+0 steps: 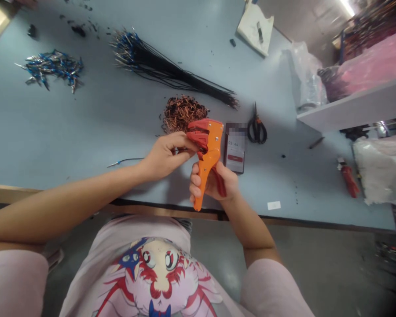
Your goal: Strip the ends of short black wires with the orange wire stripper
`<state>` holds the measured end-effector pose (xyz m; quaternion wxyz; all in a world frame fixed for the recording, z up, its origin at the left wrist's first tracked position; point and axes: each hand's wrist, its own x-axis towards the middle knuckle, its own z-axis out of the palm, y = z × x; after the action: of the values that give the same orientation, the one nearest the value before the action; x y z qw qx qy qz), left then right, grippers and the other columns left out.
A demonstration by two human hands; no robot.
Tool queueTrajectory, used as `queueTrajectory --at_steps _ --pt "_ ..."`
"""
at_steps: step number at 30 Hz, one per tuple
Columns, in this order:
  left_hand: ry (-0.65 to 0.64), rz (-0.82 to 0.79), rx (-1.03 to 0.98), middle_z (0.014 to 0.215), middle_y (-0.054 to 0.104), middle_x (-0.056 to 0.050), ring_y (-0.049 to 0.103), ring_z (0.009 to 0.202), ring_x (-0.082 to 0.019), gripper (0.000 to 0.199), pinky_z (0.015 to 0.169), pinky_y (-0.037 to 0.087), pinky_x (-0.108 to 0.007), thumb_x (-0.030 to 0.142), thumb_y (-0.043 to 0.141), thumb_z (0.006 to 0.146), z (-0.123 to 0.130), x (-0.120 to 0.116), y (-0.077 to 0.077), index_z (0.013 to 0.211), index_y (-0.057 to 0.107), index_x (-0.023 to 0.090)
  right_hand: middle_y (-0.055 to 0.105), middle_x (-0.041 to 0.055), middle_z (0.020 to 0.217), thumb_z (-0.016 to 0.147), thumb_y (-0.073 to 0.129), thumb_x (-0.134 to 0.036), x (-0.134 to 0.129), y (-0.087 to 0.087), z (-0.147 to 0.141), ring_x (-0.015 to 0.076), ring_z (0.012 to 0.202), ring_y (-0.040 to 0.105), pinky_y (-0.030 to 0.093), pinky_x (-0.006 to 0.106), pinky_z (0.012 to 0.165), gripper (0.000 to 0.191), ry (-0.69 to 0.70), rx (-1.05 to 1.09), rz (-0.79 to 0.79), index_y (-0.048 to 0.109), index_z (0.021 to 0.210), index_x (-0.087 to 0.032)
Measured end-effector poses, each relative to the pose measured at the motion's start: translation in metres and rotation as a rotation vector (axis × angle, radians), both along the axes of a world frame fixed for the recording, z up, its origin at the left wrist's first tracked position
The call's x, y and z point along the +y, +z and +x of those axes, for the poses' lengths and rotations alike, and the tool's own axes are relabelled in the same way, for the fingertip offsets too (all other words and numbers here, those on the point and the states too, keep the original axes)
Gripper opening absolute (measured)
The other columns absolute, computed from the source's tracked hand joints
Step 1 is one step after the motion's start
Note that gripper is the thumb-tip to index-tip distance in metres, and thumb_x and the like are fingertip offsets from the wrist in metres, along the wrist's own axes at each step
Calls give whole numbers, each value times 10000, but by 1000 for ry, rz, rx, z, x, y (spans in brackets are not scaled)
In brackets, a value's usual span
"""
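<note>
My right hand (214, 182) grips the handles of an orange and red wire stripper (208, 147), holding it upright above the bench. My left hand (166, 156) is pinched shut at the tool's red jaws, with a thin dark wire showing between the fingertips and the jaws. Just behind the jaws lies a heap of reddish-brown wire scraps (182, 112). A single thin wire with a blue end (125, 161) lies on the bench under my left forearm's side. Further back are a bundle of black wires with blue terminals (152, 59) and a pile of blue-and-silver terminals (53, 67).
A smartphone (235, 152) and black-handled scissors (257, 130) lie right of the tool on the blue-grey bench (86, 127). A white shelf (353, 105) holding pink-wrapped goods overhangs the right side. A red-handled tool (349, 180) and a white bag (383, 169) sit further right.
</note>
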<state>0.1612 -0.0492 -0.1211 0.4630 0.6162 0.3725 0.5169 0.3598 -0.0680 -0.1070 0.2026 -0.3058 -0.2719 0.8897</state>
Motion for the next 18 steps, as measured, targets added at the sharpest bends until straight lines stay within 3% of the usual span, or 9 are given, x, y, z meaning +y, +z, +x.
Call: queueTrajectory --at_steps 8,14,18 --pt "-1 54 -4 880 731 -26 664 831 -161 167 762 509 -284 132 606 826 1 0 -1 819 748 219 609 0 738 864 500 -688 -1 0 1 145 539 575 615 441 607 492 13 -18 -15 541 928 -202" --pt "-16 33 7 878 730 -28 660 803 -172 161 701 501 -295 144 617 830 1 -1 0 818 750 234 557 -43 664 874 585 -610 -1 -1 0 108 449 520 587 335 495 419 12 124 11 532 900 -195" --pt "-18 39 -9 877 730 -26 658 799 -164 141 712 501 -288 161 629 838 1 -1 -1 823 751 231 514 -65 604 889 564 -635 -1 2 -2 85 385 448 548 279 418 441 29 108 26 481 830 -206"
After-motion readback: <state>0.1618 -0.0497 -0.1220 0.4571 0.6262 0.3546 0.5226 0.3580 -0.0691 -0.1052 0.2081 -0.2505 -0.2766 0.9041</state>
